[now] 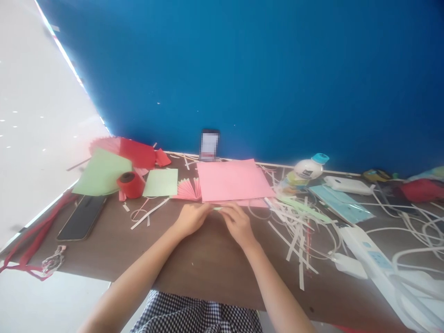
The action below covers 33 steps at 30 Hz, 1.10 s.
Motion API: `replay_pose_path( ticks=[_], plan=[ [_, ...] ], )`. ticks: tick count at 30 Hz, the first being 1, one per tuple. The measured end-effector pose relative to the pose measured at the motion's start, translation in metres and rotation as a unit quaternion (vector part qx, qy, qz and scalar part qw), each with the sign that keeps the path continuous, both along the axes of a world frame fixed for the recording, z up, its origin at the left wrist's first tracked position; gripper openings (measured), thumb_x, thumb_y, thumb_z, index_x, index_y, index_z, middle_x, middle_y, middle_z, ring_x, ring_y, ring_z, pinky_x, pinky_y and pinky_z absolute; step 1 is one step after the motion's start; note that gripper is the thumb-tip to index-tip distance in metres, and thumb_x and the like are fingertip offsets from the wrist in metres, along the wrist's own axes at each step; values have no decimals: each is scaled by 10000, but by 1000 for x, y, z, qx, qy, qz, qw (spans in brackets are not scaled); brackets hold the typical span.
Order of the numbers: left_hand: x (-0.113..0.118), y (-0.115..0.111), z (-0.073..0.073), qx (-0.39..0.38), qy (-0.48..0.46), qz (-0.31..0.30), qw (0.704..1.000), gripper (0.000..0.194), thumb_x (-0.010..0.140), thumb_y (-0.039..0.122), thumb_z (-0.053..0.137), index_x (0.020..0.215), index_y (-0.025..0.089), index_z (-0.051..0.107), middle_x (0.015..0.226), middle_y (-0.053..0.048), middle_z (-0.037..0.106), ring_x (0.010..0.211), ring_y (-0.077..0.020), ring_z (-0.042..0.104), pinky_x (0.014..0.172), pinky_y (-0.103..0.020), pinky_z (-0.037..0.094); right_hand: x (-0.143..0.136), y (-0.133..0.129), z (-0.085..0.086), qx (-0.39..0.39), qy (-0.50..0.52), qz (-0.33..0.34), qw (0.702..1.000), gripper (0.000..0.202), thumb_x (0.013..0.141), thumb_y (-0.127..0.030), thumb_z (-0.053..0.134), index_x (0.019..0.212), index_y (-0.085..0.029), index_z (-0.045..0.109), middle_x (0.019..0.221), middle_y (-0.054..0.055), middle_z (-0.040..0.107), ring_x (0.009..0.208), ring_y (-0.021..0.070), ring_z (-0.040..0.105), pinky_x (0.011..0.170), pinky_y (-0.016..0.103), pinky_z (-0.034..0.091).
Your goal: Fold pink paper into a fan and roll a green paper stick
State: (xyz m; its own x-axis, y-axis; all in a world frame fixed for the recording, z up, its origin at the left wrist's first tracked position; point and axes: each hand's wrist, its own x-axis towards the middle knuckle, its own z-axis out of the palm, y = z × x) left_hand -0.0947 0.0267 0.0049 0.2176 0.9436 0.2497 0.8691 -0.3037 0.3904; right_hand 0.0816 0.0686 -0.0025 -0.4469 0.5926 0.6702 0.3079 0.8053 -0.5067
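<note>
Near the middle of the table, my left hand (193, 219) and my right hand (238, 223) meet with fingers pinched. Between their fingertips shows a small piece of light green paper (217, 209), mostly hidden by the fingers. Just beyond the hands lie pink paper sheets (234, 181). A pleated pink paper fan (190, 189) touches the sheets' left side, and a light green paper square (161, 182) lies left of it. Beside my right hand is a loose heap of white paper strips (294, 222).
A red thread spool (131, 186), green paper (102, 173) and a dark phone (83, 218) lie left. Another phone (210, 144) leans on the blue wall (243, 78). At right are a white bottle (308, 169), a power strip (373, 263) and tangled white cables (416, 222).
</note>
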Motion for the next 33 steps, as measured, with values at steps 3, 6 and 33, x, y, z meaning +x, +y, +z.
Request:
replay_pose_path(
  ticks=[3,6,33],
  plan=[
    [1,0,0,-1,16,-1,1000,210,838,210,350,958,221,523,771,-1,651,658,-128,593,538,-192,340,1,0,-2,3,3,8,1000,153,816,-145,467,889,-223,576,865,51,577,829,158,564,761,305,485],
    [2,0,-2,-3,26,1,1000,222,839,216,346,972,222,523,764,-6,649,661,-135,593,531,-196,332,2,0,-2,0,-2,12,1000,150,817,-156,468,887,-220,584,860,50,579,821,157,564,758,301,481],
    [4,8,3,-277,-437,-106,849,303,787,423,450,773,127,515,875,-113,657,359,-37,417,403,-198,328,-2,2,2,-426,140,-7,894,284,703,-410,581,583,-153,563,449,-19,491,407,95,438,416,222,340]
  ],
)
